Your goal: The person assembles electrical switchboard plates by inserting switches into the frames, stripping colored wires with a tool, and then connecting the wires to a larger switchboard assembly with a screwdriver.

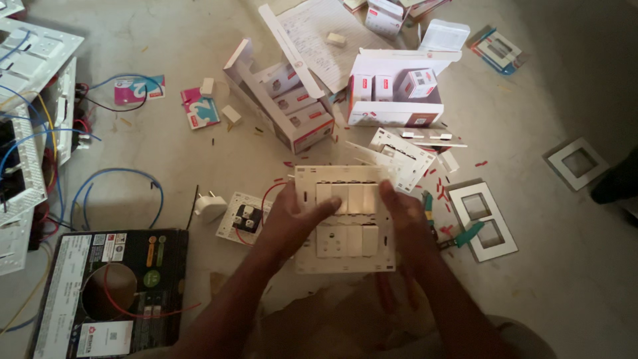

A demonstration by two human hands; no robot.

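Note:
I hold a white switch plate (345, 262) over the floor with both hands. It carries two rows of switch modules, with a round socket at the lower left. My left hand (289, 219) grips its left edge, the thumb pressing on an upper switch. My right hand (405, 223) grips the right edge, fingers curled over the upper right switches. A red wire loops out behind the plate on the left.
Open cardboard boxes of switch modules (399, 86) lie further off. A white plug (211, 206) and a socket piece (244, 218) lie left. White frames (482, 219), green-handled pliers (458, 236), a black wire box (109, 292) and wired panels (26, 153) lie around.

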